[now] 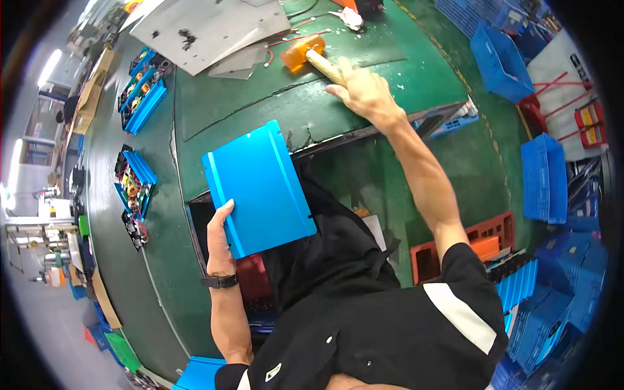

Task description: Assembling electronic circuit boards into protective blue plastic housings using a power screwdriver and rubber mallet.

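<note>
A flat bright-blue metal panel (263, 188) with raised strips along two sides is held tilted above my lap and the bench edge. My left hand (221, 237) grips its lower left edge, thumb on top and the other fingers hidden beneath. On the green bench, a mallet (320, 64) has a translucent orange head and a pale wooden handle. My right hand (367, 94) is around the end of that handle, which lies between thumb and index finger. The remaining fingers are partly hidden from above.
Grey metal sheets (211, 32) lie at the bench's far side, near thin red wires (299, 39). Blue housings with electronic parts (136, 179) stand on the left bench surface. Blue crates (545, 179) and a red crate (422, 260) are at the right.
</note>
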`<state>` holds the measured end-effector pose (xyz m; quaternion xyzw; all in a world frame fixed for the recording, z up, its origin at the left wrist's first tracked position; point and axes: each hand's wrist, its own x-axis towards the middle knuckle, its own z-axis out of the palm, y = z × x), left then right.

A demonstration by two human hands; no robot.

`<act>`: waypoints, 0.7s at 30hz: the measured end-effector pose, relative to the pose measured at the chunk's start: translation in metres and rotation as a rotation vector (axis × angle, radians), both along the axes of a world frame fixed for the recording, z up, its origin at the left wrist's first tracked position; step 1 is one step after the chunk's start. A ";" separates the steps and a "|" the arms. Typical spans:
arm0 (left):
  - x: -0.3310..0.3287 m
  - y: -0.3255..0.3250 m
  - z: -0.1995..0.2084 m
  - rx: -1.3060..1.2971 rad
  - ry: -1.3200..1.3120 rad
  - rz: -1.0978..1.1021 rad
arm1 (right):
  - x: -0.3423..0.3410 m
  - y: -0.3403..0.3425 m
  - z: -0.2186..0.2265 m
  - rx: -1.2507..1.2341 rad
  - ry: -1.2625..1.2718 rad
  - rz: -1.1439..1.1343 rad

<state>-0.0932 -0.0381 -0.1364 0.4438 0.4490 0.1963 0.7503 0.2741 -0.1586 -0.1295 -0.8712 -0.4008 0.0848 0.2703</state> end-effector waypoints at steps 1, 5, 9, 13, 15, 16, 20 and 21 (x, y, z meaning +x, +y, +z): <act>0.000 0.001 -0.001 -0.001 0.022 0.001 | 0.008 0.014 -0.013 -0.031 -0.164 0.052; 0.005 -0.003 -0.016 -0.064 0.021 -0.001 | 0.055 0.026 -0.044 0.031 -0.066 0.221; -0.002 -0.002 -0.024 -0.107 -0.044 0.001 | -0.009 0.010 0.006 0.323 -0.009 0.264; -0.002 -0.007 -0.019 -0.160 -0.118 -0.015 | -0.036 0.013 0.022 0.244 -0.026 0.480; 0.000 -0.008 -0.017 -0.173 -0.133 -0.002 | -0.040 0.021 0.023 0.085 -0.149 0.579; 0.001 -0.008 -0.016 -0.179 -0.144 -0.012 | -0.042 0.023 0.020 0.072 -0.149 0.586; 0.006 -0.010 -0.012 -0.209 -0.156 -0.015 | -0.039 0.024 0.015 -0.097 -0.132 0.644; 0.007 -0.010 -0.012 -0.220 -0.160 -0.011 | -0.034 0.025 0.019 -0.063 -0.127 0.661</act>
